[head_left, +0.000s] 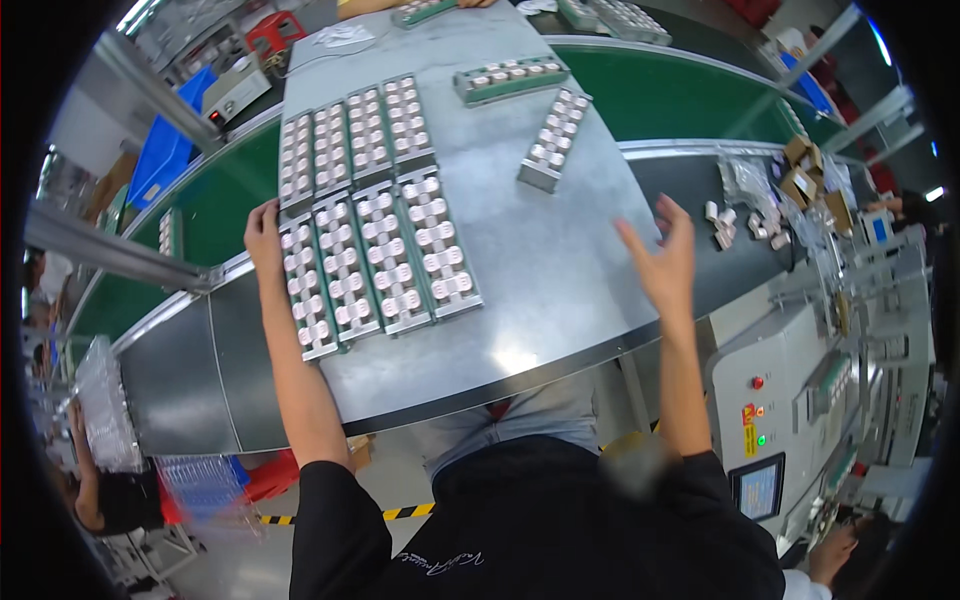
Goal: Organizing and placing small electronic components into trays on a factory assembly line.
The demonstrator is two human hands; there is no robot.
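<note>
Several narrow green and metal trays (381,262) stand side by side in two rows on the left half of the grey metal table. Each carries paired rows of small pinkish-white round parts (433,231). My left hand (263,236) lies against the outer left side of this block, where the two rows meet; its fingers are partly extended and touch the tray edge. Over the table's right edge, my right hand (664,257) is held up with thumb and fingers spread, holding nothing. Nearest to it is a lone filled tray (555,139), standing at an angle.
Farther back lies another filled tray (511,77). A co-worker's hands are at a tray (424,11) on the far end. Green conveyor belts (680,98) run on both sides. Loose white parts (724,228) and plastic bags sit at right, above a machine with a screen (758,487).
</note>
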